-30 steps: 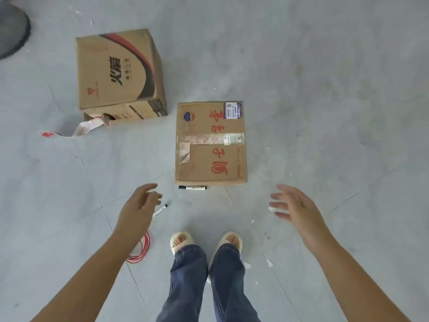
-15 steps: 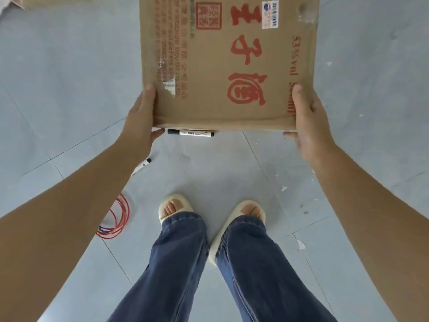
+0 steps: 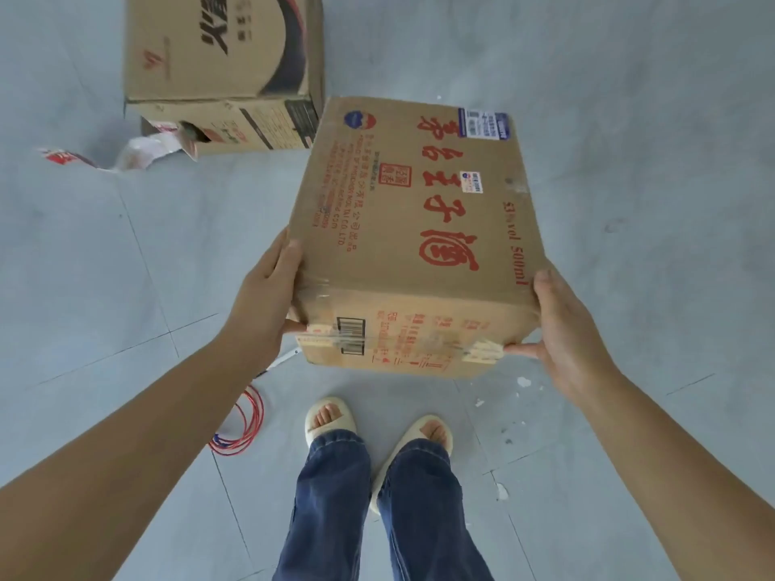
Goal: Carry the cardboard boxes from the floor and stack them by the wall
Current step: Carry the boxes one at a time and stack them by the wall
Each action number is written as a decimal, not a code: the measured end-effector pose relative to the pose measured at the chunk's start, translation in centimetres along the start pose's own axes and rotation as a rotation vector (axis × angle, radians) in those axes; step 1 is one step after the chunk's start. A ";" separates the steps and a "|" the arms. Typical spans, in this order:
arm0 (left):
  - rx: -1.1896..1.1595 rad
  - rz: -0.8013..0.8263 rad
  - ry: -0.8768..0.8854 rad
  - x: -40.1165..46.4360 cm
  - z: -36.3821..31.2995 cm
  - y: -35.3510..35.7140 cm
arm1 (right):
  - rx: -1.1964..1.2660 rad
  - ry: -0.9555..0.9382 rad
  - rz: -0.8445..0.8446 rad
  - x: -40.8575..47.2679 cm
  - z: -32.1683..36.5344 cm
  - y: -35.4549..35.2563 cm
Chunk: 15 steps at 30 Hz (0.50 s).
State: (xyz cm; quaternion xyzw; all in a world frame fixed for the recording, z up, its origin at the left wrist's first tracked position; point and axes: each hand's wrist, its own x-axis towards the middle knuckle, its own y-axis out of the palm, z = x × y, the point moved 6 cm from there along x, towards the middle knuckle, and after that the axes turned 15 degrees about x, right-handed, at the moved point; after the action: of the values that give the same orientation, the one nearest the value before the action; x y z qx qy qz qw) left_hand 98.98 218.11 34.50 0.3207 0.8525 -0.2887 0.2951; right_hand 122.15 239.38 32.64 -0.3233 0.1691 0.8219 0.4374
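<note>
Floor (image 3: 629, 119): pale grey tile fills nearly everything I see, thin joint lines running across it, white flecks and chips scattered by my right foot.
Room: I'm looking straight down, so only floor shows; the wall is out of my view.
Far box (image 3: 218, 65): bigger cardboard box sitting on the floor up at top left, black and red print on top, a hole torn in its near side.
Box in my hands (image 3: 415, 228): brown cardboard box with red characters, a blue-and-white label at its far right corner, clear tape and a barcode on the face towards me; it's off the floor, tilted, out in front of me above my feet, its far left corner overlapping the far box in my view.
Left hand (image 3: 262, 299): flat against the box's left side, thumb up on the top edge, fingers pressing the near lower corner.
Right hand (image 3: 566, 329): clamped on the right side, thumb over the top edge, fingers wrapped under the near face.
Legs (image 3: 377, 517): blue jeans, cream slippers (image 3: 331, 417), planted on the tile below the box.
Wrapper (image 3: 138, 155): crumpled torn packaging, white and red, lying by the far box.
Red wire (image 3: 245, 429): a loose coil on the floor just under my left forearm.
Marker (image 3: 283, 360): a white pen peeking out below the box, beside my left wrist.
</note>
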 end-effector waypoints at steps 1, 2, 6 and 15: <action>-0.009 -0.009 0.007 -1.9 -0.9 -1.1 | -0.011 -0.015 0.014 -2.0 1.4 0.5; -0.018 -0.018 0.017 -3.8 -1.9 -2.2 | -0.015 -0.030 0.027 -4.0 2.9 0.9; -0.046 -0.054 0.066 -11.9 -5.7 -6.9 | -0.022 -0.065 0.091 -11.7 9.1 2.8; -0.198 -0.289 0.118 -30.8 -10.0 -14.8 | -0.120 -0.164 0.320 -25.7 20.5 6.6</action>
State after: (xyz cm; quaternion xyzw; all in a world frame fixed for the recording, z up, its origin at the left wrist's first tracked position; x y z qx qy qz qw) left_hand 104.31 204.05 66.81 0.1808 0.9297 -0.2235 0.2303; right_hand 119.34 231.51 65.10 -0.2499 0.1326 0.9132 0.2934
